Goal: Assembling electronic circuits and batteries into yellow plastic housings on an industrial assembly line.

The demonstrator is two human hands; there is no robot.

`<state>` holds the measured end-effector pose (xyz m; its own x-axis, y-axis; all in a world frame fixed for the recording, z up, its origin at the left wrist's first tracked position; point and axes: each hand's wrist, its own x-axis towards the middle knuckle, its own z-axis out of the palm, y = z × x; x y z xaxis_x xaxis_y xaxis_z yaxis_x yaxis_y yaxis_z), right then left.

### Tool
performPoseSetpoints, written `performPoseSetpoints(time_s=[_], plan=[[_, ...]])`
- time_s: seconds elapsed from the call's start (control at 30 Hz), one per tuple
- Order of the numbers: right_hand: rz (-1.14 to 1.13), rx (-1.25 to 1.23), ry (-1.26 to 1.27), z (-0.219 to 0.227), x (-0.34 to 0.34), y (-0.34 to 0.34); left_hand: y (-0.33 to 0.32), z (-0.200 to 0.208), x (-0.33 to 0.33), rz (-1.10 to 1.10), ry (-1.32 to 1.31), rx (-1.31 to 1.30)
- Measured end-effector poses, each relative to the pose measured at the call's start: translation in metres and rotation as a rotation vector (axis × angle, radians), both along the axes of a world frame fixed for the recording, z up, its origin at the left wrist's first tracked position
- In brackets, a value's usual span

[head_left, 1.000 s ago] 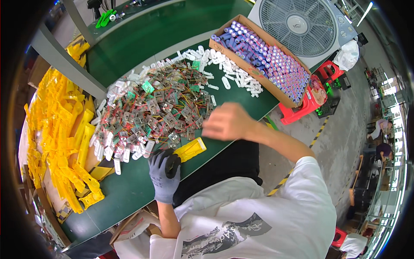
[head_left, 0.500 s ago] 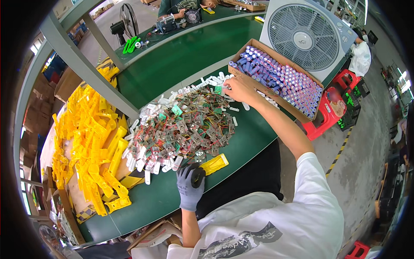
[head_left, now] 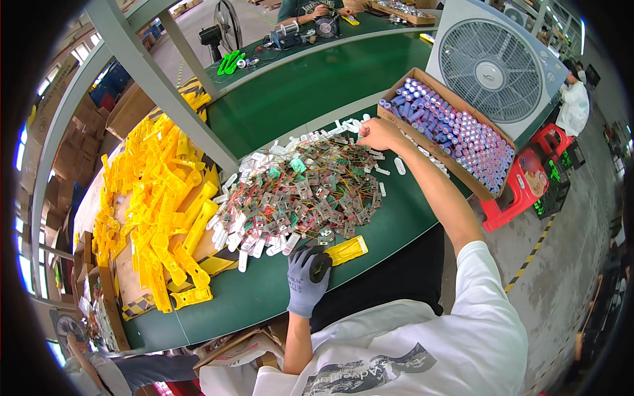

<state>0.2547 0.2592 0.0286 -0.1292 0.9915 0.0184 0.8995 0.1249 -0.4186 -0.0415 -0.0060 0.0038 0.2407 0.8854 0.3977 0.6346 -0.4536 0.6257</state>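
My left hand (head_left: 307,280), in a grey glove with a dark palm, closes on the near end of a yellow plastic casing (head_left: 347,251) lying at the table's front edge. My bare right hand (head_left: 378,135) reaches to the far right side of a heap of small circuit boards with coloured wires (head_left: 310,191). Its fingers are bent together at the heap's edge; whatever lies between them is too small to make out. White plastic pieces (head_left: 253,239) fringe the heap on its left and far sides, and a few lie right of it, near my right wrist.
Yellow casings (head_left: 165,211) pile up at the left beside a grey metal post (head_left: 158,79). Right of my forearm, a cardboard box (head_left: 422,148) holds purple battery cells (head_left: 456,129); a box fan (head_left: 489,74) stands behind. Across the green table (head_left: 277,99) a person works.
The whole view has shifted, so things sit farther right in the picture. My right hand has moved slightly away from me at the heap's edge. My left hand stays on the yellow casing.
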Motion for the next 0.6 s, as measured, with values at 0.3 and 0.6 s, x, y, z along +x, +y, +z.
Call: performPoseSetpoints(time_s=[0.3,0.6], plan=[[-0.253,0.401,0.101,0.046,0.031,0.002,0.001,0.002,0.002,-0.015,0.008,-0.014],[-0.455,0.296,-0.328,0.038,0.102,0.007,0.001,0.003,0.001,-0.002,0.009,-0.002]])
